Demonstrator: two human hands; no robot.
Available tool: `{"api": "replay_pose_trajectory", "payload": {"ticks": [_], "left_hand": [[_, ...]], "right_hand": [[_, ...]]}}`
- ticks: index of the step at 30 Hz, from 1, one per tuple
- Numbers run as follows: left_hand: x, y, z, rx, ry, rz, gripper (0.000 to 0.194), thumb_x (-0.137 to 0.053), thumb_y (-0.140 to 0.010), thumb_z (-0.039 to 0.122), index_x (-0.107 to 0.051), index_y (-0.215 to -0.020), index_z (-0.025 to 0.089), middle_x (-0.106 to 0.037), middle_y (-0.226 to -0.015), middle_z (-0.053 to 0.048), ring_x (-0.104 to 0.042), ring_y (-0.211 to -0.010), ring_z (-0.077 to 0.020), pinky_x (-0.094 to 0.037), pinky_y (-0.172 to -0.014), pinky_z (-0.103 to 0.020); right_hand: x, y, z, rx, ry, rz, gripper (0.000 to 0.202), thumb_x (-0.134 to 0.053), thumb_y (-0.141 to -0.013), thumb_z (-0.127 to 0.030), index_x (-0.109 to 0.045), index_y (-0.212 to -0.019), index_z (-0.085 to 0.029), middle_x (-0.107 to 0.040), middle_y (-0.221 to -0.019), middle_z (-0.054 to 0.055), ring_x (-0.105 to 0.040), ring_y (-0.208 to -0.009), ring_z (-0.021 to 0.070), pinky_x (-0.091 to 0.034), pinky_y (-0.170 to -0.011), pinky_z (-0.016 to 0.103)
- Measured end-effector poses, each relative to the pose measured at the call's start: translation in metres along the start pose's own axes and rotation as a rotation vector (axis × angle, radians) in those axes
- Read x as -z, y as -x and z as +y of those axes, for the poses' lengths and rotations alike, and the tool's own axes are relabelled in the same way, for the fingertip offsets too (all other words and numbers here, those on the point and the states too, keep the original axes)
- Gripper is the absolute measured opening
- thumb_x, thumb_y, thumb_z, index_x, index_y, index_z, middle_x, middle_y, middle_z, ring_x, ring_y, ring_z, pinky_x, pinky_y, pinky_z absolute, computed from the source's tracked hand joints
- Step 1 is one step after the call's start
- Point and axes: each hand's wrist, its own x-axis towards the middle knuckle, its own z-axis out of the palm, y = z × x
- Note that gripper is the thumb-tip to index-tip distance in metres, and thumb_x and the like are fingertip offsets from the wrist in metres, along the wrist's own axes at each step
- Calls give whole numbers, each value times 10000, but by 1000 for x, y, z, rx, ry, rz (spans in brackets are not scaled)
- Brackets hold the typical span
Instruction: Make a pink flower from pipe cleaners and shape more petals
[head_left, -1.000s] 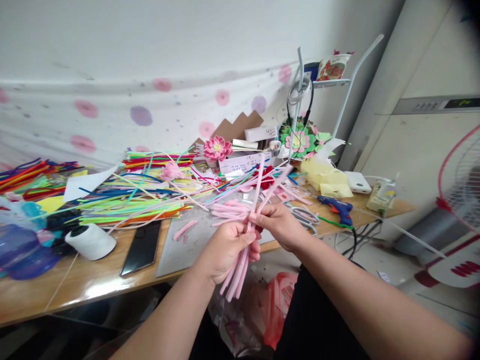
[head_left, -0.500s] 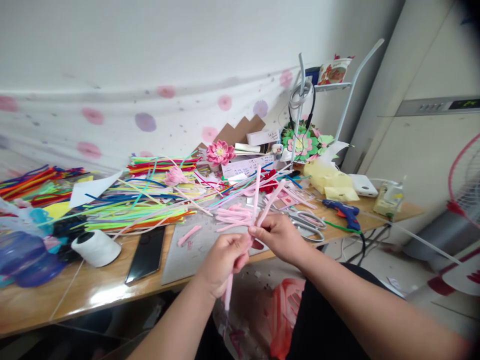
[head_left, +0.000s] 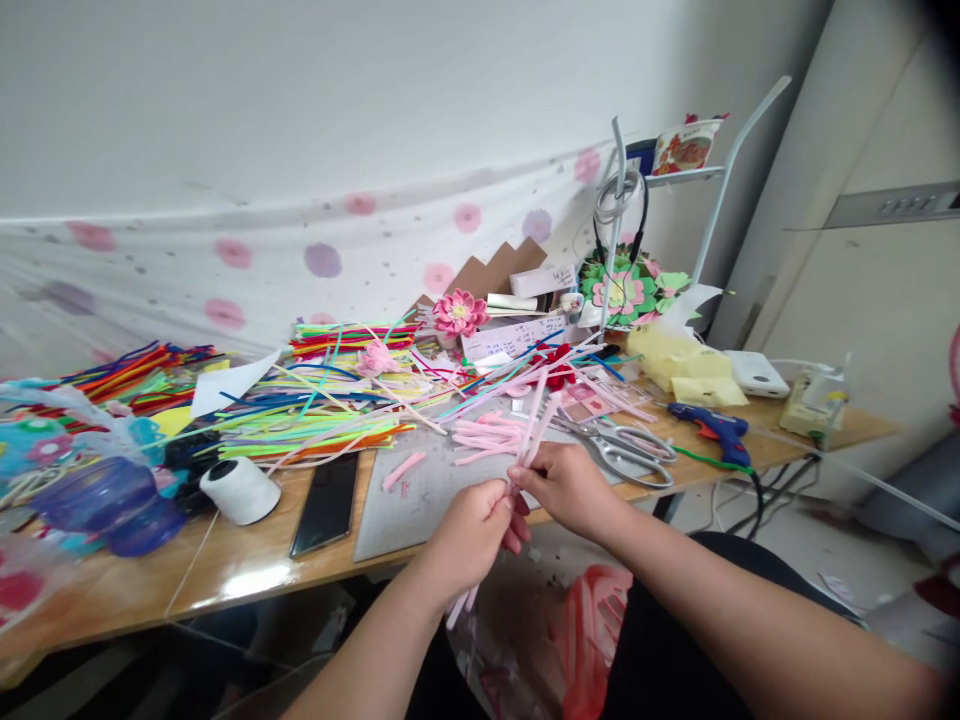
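Both hands meet in front of the table's near edge. My left hand [head_left: 474, 530] is closed round long pale pink stems [head_left: 534, 420], whose lower ends stick out below it. My right hand [head_left: 562, 485] pinches the same stems just above, its fingertips touching the left thumb. The upper ends of the stems point up and spread slightly apart. Behind the hands, a pile of short pink pieces [head_left: 487, 436] lies on a grey board [head_left: 390, 515]. One more short pink piece [head_left: 403, 471] lies apart, on the board's left.
Scissors [head_left: 626, 455] and a blue glue gun [head_left: 709, 432] lie to the right. On the left are a black phone [head_left: 324, 505], a white thread spool [head_left: 240, 490] and bundles of coloured stems [head_left: 300, 432]. A pink flower [head_left: 460, 313] stands behind.
The view has shifted, so the table's things appear further right. The upper stem ends are closer together, and two lower ends now show under my left hand.
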Motion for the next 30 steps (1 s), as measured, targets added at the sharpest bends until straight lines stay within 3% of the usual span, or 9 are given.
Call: {"api": "replay_pose_trajectory", "payload": {"ticks": [6,9,13,16,19,22,25,27,30], "left_hand": [[1,3,2,97,345,-80,151,-449,-799,244,-536,-771,124,-584,-587,-10,-392,-431,-53,-276,-456,-185],[2,2,-1,149,463,-126,159,-489,-781,265,-547,-761,119,-565,-534,-5,-347,-397,-43,-238,-434,-183],[6,-1,-6,191,515,-206,180,-536,-766,289,-561,-728,115,-564,-504,-9,-325,-364,-32,-210,-417,-184],[12,-3,-6,197,504,-281,207,-543,-780,311,-578,-740,111,-567,-496,-9,-311,-352,-27,-187,-407,-185],[16,-4,-6,209,440,-355,265,-542,-790,353,-604,-758,97,-567,-484,-15,-314,-349,-30,-161,-395,-190],[19,-6,-7,196,378,-401,303,-566,-772,386,-620,-774,89,-606,-521,-39,-351,-355,-34,-168,-386,-191],[18,-5,-10,206,372,-380,320,-633,-713,414,-600,-743,98,-659,-608,-70,-428,-386,-44,-231,-392,-181],[15,-3,-11,243,372,-330,319,-663,-685,416,-560,-708,115,-677,-651,-82,-497,-418,-67,-304,-418,-186],[11,-1,-12,310,371,-250,311,-673,-680,402,-525,-728,133,-694,-714,-92,-575,-469,-108,-387,-466,-213]], "right_hand": [[7,2,4,-16,7,58,271,-543,-805,-239,-630,-571,-133,-590,-579,17,-515,-543,105,-351,-527,202],[12,3,12,185,-78,75,188,-592,-794,-274,-660,-682,-139,-598,-646,18,-527,-592,106,-388,-559,199],[23,5,20,559,10,27,173,-578,-817,-244,-666,-953,-185,-597,-966,87,-532,-891,164,-435,-773,279],[29,8,20,691,287,10,223,-560,-834,-270,-646,-1040,-270,-524,-1209,72,-402,-1143,242,-352,-924,411],[31,9,19,778,428,0,203,-502,-875,-300,-642,-1022,-290,-552,-1227,7,-308,-1251,258,-194,-1016,502],[29,10,20,858,433,-64,218,-430,-913,-246,-639,-974,-234,-643,-1028,13,-493,-1048,184,-288,-957,418],[24,11,22,878,438,-164,239,-405,-911,-212,-642,-909,-179,-633,-849,43,-520,-744,141,-385,-701,292],[22,12,23,859,429,-179,250,-391,-909,-208,-637,-889,-167,-605,-787,52,-496,-696,143,-362,-622,273],[19,14,24,831,378,-161,239,-391,-907,-230,-620,-912,-161,-591,-790,61,-502,-730,149,-363,-635,271]]}}
